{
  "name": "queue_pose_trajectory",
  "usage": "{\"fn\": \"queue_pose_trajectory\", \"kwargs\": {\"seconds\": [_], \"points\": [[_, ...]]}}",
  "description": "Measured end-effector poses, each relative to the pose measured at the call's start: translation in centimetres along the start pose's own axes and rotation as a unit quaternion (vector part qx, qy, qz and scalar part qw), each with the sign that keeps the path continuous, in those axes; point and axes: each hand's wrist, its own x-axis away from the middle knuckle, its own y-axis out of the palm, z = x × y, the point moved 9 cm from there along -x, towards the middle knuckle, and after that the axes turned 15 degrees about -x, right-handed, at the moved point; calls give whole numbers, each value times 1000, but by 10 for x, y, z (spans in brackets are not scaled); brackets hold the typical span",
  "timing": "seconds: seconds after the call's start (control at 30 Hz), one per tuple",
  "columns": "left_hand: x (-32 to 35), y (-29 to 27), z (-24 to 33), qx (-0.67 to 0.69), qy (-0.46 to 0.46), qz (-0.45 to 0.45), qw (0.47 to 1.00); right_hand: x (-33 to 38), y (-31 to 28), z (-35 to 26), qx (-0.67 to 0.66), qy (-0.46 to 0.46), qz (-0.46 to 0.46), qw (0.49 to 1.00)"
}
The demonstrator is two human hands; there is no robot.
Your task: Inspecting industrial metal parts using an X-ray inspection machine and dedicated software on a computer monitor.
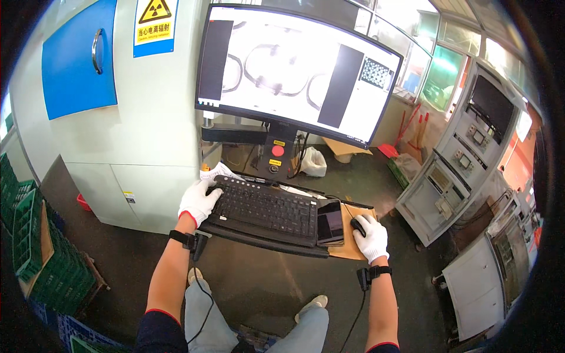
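My left hand (199,202), in a white knit glove, rests at the left end of a black keyboard (265,210). Its fingers are apart and touch the keys there, holding nothing. Gloved the same way, my right hand (372,238) is closed over a black computer mouse (358,227), which it partly hides. Under the mouse lies a brown sheet of cardboard (349,250). Between keyboard and mouse sits a dark phone (329,222), lying flat. Above the keyboard a large monitor (336,70) displays a grey-white picture with dark rounded outlines.
Below the monitor is a post with a red push button (278,151). A pale cabinet (141,147) with a blue door (79,62) stands left. Green crates (59,265) are stacked at lower left. An equipment rack (459,162) stands at right. Cables hang from both wrist straps.
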Motion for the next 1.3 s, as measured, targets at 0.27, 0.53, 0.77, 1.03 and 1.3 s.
{"fn": "queue_pose_trajectory", "kwargs": {"seconds": [0.27, 0.53, 0.77, 1.03, 1.3], "points": [[-2, 6, -2, 16, 3, -4, 1000, 2, -1, 4, 4, 2, 3, 1000], [-2, 2, -2, 7, -2, -9, 1000, 0, 1, 2, 4, 1, -4, 1000], [2, -1, 5, 22, -16, -22, 999, 1, 1, 3, 5, 9, -3, 1000], [-1, 0, 2, 14, -1, -10, 1000, 0, 1, 5, 4, 18, -8, 1000], [-1, 4, -1, 14, 0, -7, 1000, 1, 1, 6, 5, 20, -7, 1000]]}}
